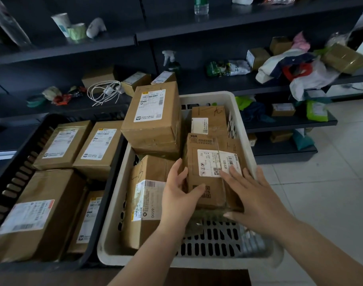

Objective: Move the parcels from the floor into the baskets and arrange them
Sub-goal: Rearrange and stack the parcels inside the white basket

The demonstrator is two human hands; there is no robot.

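A white basket [241, 112] holds several cardboard parcels. Both my hands are on one brown parcel with a white label [209, 159] at the basket's right side. My left hand [178, 195] grips its left near corner, thumb on top. My right hand [256, 197] lies flat on its right part, fingers straight, thumb under the near edge. A tall parcel [153, 118] stands at the basket's back left, a smaller one [209, 120] behind the held parcel, and a labelled one [145, 195] at the left. A black basket [21, 153] on the left is packed with parcels [61, 143].
Dark shelves [217, 34] behind the baskets carry small boxes, a spray bottle [172, 62], cables, cups and plastic bags [300, 73]. White tiled floor [331, 182] lies to the right. The near part of the white basket shows its slotted bottom [213, 240].
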